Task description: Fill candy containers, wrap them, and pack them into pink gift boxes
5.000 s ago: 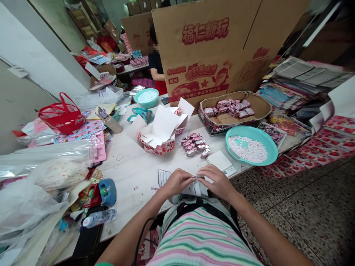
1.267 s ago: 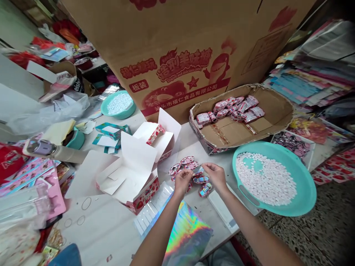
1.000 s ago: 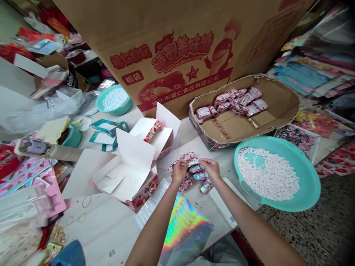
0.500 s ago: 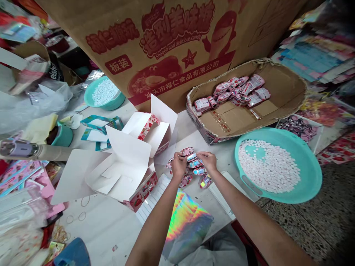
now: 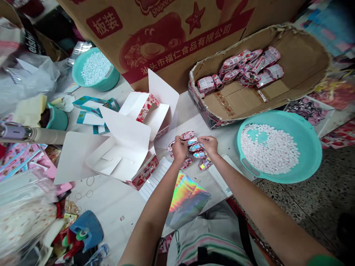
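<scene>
My left hand (image 5: 180, 149) and my right hand (image 5: 210, 144) are close together over a cluster of small oval pink-and-red patterned cases on the table. Both have their fingers pinched at either end of a shiny holographic sticker (image 5: 192, 141), which lies on or just above one case. Below it, another case (image 5: 196, 147) has a similar shiny blue top. One case (image 5: 204, 163) with a yellowish shine lies nearest to me, and a case (image 5: 188, 135) with a round pink top sits behind my left fingers. My left hand hides part of the cluster.
A holographic sheet (image 5: 188, 199) lies between my forearms. Open white-lined boxes (image 5: 119, 159) stand left. A teal basin (image 5: 310, 147) of white tablets is at right, before a cut-down carton (image 5: 302, 66) holding wrapped pink packs. A large brown carton (image 5: 177, 48) stands behind.
The head view has tilted down, so the table things sit higher in the picture. Both hands keep their pinch at the same case, with only slight finger movement.
</scene>
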The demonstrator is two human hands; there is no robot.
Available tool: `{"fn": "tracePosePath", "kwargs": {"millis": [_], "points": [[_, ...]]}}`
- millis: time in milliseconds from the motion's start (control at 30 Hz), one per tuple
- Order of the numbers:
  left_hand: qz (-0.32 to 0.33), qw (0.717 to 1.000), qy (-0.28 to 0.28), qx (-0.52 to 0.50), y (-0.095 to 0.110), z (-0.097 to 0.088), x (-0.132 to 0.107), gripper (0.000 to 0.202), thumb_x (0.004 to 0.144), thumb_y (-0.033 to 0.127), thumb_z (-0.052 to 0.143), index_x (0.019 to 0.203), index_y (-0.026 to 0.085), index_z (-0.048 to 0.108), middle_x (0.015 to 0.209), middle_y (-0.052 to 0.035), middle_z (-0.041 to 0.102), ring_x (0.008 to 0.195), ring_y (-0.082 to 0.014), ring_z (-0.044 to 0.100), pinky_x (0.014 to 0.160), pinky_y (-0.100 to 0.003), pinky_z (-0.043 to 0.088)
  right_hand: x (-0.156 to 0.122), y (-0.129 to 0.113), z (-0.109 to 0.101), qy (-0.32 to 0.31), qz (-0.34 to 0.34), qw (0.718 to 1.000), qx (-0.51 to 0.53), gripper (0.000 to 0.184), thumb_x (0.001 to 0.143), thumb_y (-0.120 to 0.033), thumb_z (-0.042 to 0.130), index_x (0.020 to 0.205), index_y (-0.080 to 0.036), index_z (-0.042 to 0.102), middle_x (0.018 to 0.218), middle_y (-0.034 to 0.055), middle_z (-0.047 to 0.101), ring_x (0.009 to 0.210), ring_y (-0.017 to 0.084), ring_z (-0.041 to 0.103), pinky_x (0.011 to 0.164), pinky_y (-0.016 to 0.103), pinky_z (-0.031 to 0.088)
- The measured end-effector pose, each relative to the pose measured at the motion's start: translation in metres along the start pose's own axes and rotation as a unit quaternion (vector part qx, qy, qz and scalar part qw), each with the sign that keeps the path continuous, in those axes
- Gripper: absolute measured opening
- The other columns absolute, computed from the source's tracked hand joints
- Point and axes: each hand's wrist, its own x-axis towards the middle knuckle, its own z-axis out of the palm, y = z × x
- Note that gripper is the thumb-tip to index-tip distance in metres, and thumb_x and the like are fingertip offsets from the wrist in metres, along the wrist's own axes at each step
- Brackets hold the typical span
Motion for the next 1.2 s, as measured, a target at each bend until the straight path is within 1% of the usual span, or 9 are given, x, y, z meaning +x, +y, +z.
{"fn": "tracePosePath", "kwargs": {"millis": [233,400,600,667,767,867,1000,1100,1200], "points": [[-0.005,0.994,-0.008,0.112,0.009,0.003,0.002,0.023,0.078,0.017,0.052,0.099,0.023,0.045,0.073,0.0004,0.066,0.076,-0.0187,0.063,0.064,-0.026,0.037,-0.001,-0.018,-0.005,0.011,-0.05,0.986,-0.158,0.016,0.065,-0.035,0.065,0.067,-0.02,0.066,0.076,0.0016,0.06,0.069,0.016,0.055,0.068,0.028,0.041],[-0.053,0.982,0.004,0.183,0.018,0.005,0.001,0.024,0.079,0.017,0.052,0.101,0.022,0.045,0.084,-0.0056,0.066,0.087,-0.0218,0.061,0.068,-0.028,0.038,0.007,-0.021,-0.006,0.008,0.01,0.979,-0.202,0.04,0.057,-0.039,0.071,0.087,-0.022,0.05,0.069,-0.0046,0.052,0.06,0.014,0.05,0.058,0.026,0.035],[-0.111,0.978,0.043,0.169,0.017,-0.002,-0.002,0.038,0.071,0.036,0.067,0.097,0.021,0.045,0.099,-0.0091,0.06,0.093,-0.0257,0.057,0.072,-0.032,0.042,0.016,-0.019,-0.006,-0.037,0.039,0.979,-0.194,0.043,0.054,-0.039,0.072,0.081,-0.025,0.042,0.064,-0.0078,0.049,0.058,0.014,0.05,0.057,0.025,0.034],[-0.078,0.982,0.047,0.164,0.016,-0.004,-0.005,0.03,0.074,0.03,0.064,0.096,0.022,0.045,0.098,-0.0076,0.059,0.094,-0.0242,0.056,0.074,-0.032,0.042,0.015,-0.02,-0.006,-0.043,0.041,0.979,-0.196,0.04,0.056,-0.037,0.071,0.079,-0.025,0.041,0.064,-0.0076,0.05,0.058,0.014,0.05,0.058,0.025,0.033],[0.034,0.988,0.078,0.128,0.01,-0.007,-0.03,0.016,0.082,0.021,0.052,0.097,0.022,0.047,0.099,-0.0063,0.057,0.097,-0.0208,0.054,0.08,-0.031,0.041,0.011,-0.024,-0.004,-0.042,0.033,0.976,-0.211,0.033,0.061,-0.034,0.069,0.076,-0.024,0.041,0.064,-0.0068,0.051,0.058,0.014,0.048,0.06,0.026,0.033],[0.119,0.988,0.068,0.077,-0.017,-0.011,-0.082,0.01,0.087,0.025,0.046,0.095,0.021,0.049,0.087,-0.0044,0.057,0.09,-0.0188,0.054,0.081,-0.031,0.042,0.0,-0.029,-0.007,-0.014,-0.029,0.979,-0.2,0.029,0.064,-0.035,0.067,0.072,-0.023,0.041,0.067,-0.0047,0.053,0.061,0.014,0.048,0.066,0.028,0.034],[0.086,0.989,0.064,0.099,-0.089,-0.03,-0.153,0.019,0.087,0.034,0.046,0.098,0.019,0.051,0.088,-0.0066,0.057,0.09,-0.0213,0.055,0.083,-0.035,0.044,-0.032,-0.027,-0.027,0.03,-0.151,0.98,-0.124,0.027,0.072,-0.043,0.06,0.075,-0.022,0.043,0.076,-0.0009,0.054,0.067,0.015,0.048,0.072,0.029,0.037],[0.046,0.979,0.064,0.186,-0.142,-0.051,-0.173,0.048,0.08,0.046,0.055,0.117,0.017,0.045,0.115,-0.0138,0.055,0.113,-0.0288,0.048,0.098,-0.044,0.038,-0.07,-0.013,-0.056,-0.004,-0.203,0.974,-0.103,0.024,0.079,-0.044,0.054,0.078,-0.021,0.046,0.078,0.0007,0.055,0.072,0.016,0.051,0.074,0.029,0.039],[0.031,0.966,0.038,0.254,-0.174,-0.062,-0.167,0.085,0.068,0.059,0.063,0.134,0.016,0.03,0.14,-0.0182,0.037,0.133,-0.0359,0.028,0.106,-0.05,0.029,-0.116,0.009,-0.087,-0.061,-0.217,0.965,-0.132,0.022,0.084,-0.043,0.05,0.079,-0.022,0.049,0.077,0.0019,0.057,0.073,0.018,0.052,0.075,0.032,0.04]]}}
